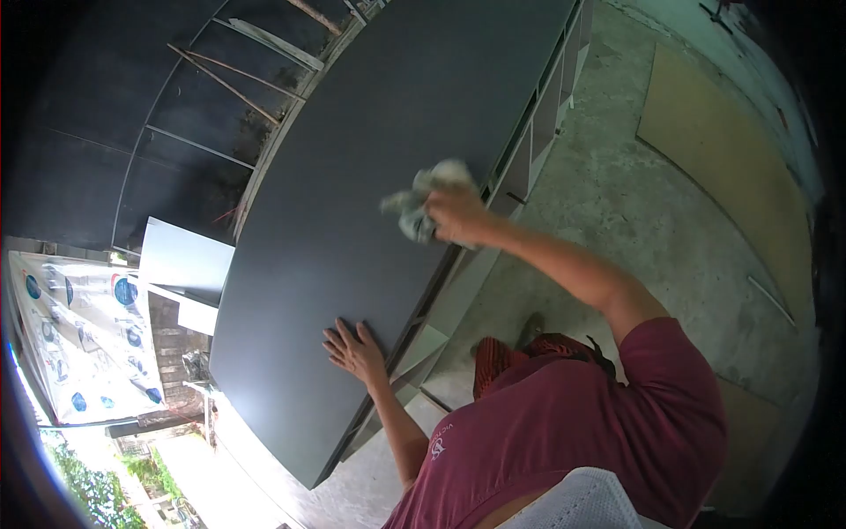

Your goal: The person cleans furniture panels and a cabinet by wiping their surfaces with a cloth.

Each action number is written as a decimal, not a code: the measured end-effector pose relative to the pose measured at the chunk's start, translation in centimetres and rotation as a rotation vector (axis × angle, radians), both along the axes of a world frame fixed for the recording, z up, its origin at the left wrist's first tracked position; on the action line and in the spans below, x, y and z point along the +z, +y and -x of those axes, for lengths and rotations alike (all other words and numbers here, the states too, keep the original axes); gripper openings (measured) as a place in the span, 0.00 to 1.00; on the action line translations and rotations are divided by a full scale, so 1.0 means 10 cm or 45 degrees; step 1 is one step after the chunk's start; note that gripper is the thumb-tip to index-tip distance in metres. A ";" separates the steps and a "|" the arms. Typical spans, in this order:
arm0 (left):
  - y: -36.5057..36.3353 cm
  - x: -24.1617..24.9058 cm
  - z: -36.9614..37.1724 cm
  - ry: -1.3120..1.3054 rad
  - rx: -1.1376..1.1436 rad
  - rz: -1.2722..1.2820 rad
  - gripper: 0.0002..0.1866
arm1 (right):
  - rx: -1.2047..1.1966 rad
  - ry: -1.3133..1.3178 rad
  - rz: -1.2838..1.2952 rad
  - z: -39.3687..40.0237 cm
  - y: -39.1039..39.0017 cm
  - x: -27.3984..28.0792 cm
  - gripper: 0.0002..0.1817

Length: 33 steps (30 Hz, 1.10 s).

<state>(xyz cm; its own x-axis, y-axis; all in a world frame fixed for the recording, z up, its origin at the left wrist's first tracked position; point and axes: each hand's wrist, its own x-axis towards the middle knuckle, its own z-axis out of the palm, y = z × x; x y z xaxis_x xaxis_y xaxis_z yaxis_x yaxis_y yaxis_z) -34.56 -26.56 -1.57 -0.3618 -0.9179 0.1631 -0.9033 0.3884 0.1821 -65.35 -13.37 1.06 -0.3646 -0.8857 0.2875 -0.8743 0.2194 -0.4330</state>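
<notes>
A long dark grey panel (352, 176) forms the top of a cabinet-like unit and runs diagonally across the view. My left hand (355, 353) lies flat on it near the closer edge, fingers spread. In my right hand (456, 213) is a bunched grey-green rag (414, 212), held over the panel near its long edge and slightly blurred. The hand covers part of the rag.
Below the panel's edge are light-coloured shelf compartments (539, 115). A tan board (705, 132) lies on the concrete floor (608, 185) at right. White panels (185, 256) and a printed plastic sheet (88, 335) are at left. Wooden sticks (229, 84) lean at the upper left.
</notes>
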 end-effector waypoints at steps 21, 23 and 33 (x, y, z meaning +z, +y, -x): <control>-0.01 0.18 3.53 0.003 -0.092 -0.028 0.32 | 0.180 -0.143 0.051 2.75 0.46 0.00 0.19; -0.08 0.24 3.87 0.020 -0.050 -0.014 0.32 | -0.086 -0.079 -0.220 3.39 0.58 0.19 0.20; -0.13 0.14 4.18 0.091 0.342 0.001 0.33 | -0.080 -0.024 -0.328 3.78 0.59 0.49 0.22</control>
